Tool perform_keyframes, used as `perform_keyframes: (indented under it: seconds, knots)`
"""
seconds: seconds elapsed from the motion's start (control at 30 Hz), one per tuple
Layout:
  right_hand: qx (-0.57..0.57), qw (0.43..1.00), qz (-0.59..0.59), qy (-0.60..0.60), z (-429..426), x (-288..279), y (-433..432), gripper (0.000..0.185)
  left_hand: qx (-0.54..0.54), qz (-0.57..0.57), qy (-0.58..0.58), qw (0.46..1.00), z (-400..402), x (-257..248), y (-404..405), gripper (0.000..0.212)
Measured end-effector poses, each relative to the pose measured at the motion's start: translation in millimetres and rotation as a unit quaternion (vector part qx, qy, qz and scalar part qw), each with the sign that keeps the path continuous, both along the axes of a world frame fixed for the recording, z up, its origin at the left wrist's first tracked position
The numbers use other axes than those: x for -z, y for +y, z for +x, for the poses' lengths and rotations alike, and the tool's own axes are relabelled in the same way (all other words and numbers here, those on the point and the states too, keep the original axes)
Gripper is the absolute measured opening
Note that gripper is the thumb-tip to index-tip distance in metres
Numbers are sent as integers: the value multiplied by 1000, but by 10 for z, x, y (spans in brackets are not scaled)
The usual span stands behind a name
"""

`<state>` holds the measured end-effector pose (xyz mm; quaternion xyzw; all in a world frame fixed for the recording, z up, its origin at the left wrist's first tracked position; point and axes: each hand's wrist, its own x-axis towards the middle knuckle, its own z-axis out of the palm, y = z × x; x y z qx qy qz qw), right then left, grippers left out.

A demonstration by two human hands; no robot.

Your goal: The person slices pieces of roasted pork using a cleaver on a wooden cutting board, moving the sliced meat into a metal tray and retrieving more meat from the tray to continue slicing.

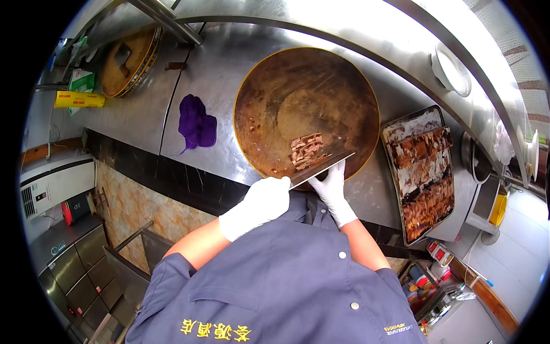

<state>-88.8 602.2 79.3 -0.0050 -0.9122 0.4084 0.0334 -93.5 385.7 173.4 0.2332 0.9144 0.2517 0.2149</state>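
My left hand (267,200), in a white glove, grips the handle of a knife (323,170) with a broad metal blade. The blade slants up to the right over the near edge of a round wooden chopping block (305,81). Sliced meat (306,148) lies on the block just beyond the blade. Close behind the blade is my right hand (331,189), also gloved, thumb and fingers spread around a dark area. The blade partly covers its fingertips, so whether it holds meat cannot be made out. Small meat scraps (253,127) dot the block's left side.
To the right, a metal tray (447,210) holds rows of browned meat pieces (423,148). A purple cloth (197,122) lies on the steel counter (223,56). Another chopping block (109,77) bears a cleaver (122,56) at far left. White plates (451,71) sit on the overhead steel shelf (404,56).
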Motion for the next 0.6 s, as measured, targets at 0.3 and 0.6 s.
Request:
perform_keyframes:
  seconds: [0.3, 0.6]
  knots:
    - [5, 1000, -19, -17, -29, 9, 20, 78, -4, -11, -43, 999, -60, -2, 32, 13]
    - [19, 999, -20, -25, 14, 12, 25, 78, -14, -11, -71, 997, -94, 23, 67, 14]
